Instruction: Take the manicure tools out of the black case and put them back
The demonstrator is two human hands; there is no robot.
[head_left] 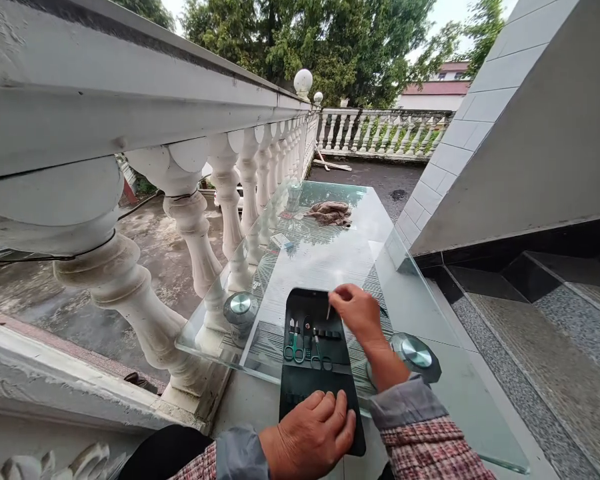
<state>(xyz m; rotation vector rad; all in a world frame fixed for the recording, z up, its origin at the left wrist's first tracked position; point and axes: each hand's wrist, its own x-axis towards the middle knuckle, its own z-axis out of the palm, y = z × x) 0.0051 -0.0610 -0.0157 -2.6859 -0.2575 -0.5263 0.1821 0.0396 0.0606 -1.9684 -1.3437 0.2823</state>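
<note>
Left hand (307, 433): open and flat on the near end of the black fold-out tool case (320, 387), probably steadying it on the glass bench (330, 260).
Right hand (360, 313): above the case's far end, fingertips pinching a thin silver tool (329, 311).
Case middle: green-handled scissors (294, 350) and steel implements strapped in a row.
Beyond the case: crumpled brown cloth (330, 212).
</note>
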